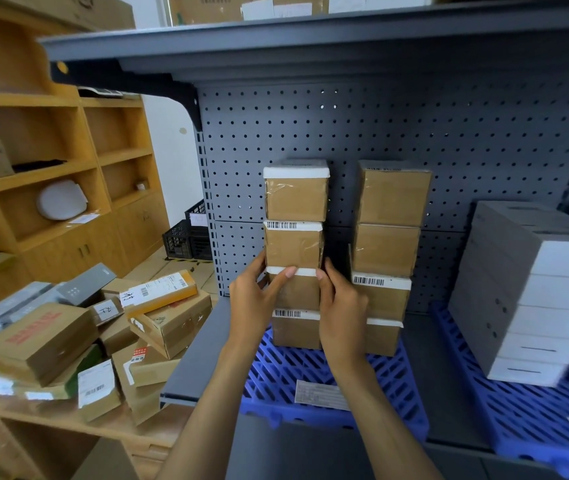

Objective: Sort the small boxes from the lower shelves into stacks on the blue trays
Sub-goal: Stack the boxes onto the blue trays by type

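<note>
Two stacks of small brown cardboard boxes stand on a blue slatted tray on the grey metal shelf. The left stack and the right stack are each several boxes high, with white barcode labels. My left hand presses the left side of the left stack's third box from the top. My right hand holds that box's right side, between the two stacks. Both hands clasp this box, with two boxes resting on top of it.
A second blue tray at the right carries a tall stack of grey and white flat boxes. A wooden table at the left is heaped with mixed parcels. Black crates stand on the floor behind. The upper shelf overhangs the stacks.
</note>
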